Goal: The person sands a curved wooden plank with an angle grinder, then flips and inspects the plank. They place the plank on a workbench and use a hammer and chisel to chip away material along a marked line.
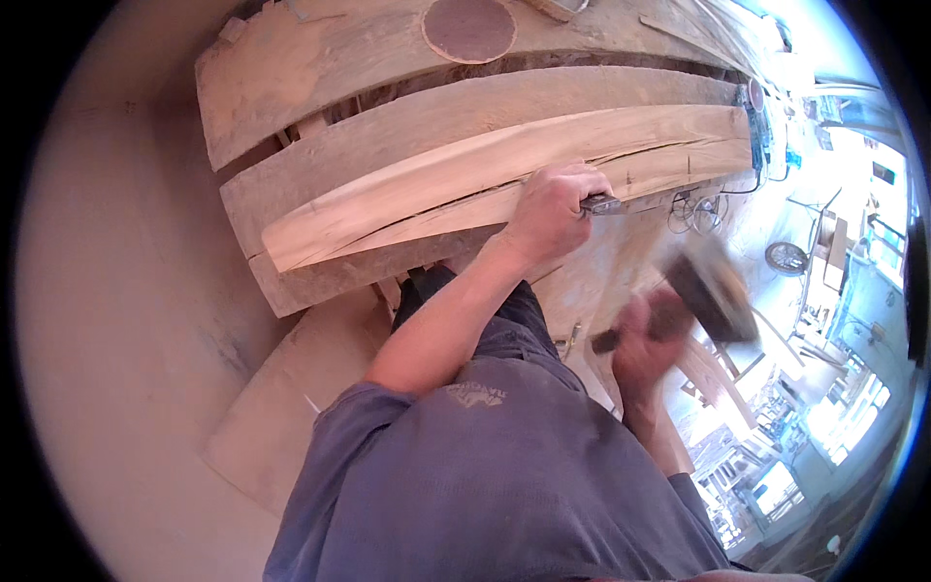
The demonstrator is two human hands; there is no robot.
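Note:
A long pale plank [456,167] with a dark lengthwise crack lies on the wooden bench [320,175]. My left hand [558,209] is closed in a fist at the plank's near edge, around a chisel [601,205]. Only the chisel's dark, shiny end sticks out to the right; the rest is hidden by my fingers and the wood. Lower right, apart from the plank, my right hand [648,339] grips a wooden mallet [713,289]. Its blocky head is raised and smeared by motion.
On the bench's far side sits a round reddish-brown disc [469,29]. A long gap splits the bench top behind the plank. A plain wall [126,291] stands at the left. A spoked wheel [786,258] and timber pieces lie to the right, by bright windows.

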